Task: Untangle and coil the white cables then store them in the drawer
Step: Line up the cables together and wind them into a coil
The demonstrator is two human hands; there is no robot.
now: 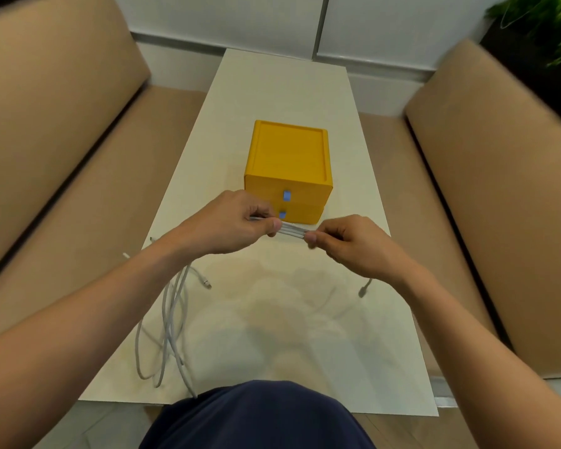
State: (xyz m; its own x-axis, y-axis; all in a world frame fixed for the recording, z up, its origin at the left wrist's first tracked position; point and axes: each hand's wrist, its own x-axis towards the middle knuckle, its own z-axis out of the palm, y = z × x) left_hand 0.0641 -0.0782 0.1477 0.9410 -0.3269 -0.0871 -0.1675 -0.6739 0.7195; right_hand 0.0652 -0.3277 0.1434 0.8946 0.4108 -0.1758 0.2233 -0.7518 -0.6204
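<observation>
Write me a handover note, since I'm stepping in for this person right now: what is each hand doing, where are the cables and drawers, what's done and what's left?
Left hand: pinching one end of a flat bundle of white cable strands, held above the table.
Right hand: pinching the other end of the same bundle.
More white cable hangs below the left hand in loose, tangled loops on the table's near left; a connector dangles under the right wrist.
Yellow drawer unit sits mid-table, both drawers shut.
Done: strands gathered between the hands.
Left: untangle, coil, open a drawer, store everything.
</observation>
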